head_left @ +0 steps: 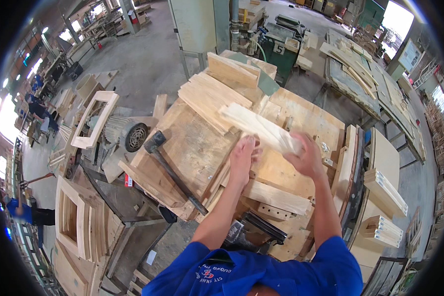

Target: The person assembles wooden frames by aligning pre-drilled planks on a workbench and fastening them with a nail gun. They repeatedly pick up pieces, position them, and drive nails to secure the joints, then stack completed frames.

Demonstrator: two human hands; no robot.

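A pale wooden board point(261, 129) is held tilted above the bench, blurred by motion. My right hand point(305, 154) is closed around its right end. Just below the board's lower edge is my left hand point(245, 155), its fingers loosely bent and apart with nothing visibly gripped; whether they touch the board is unclear. Beneath both hands, the plywood worktop point(281, 170) carries another short board point(274, 196) close to me. A black-headed mallet point(170, 167) lies to the left of my left hand. Beyond the held board is a stack of flat boards point(213, 98).
A dark clamp-like metal tool point(264, 227) sits close to my body. Frame-shaped wooden pieces point(76, 222) are stacked at lower left, near a motor point(133, 135). Bundled wood pieces point(386, 192) stand on the right. Another person point(22, 211) is at far left.
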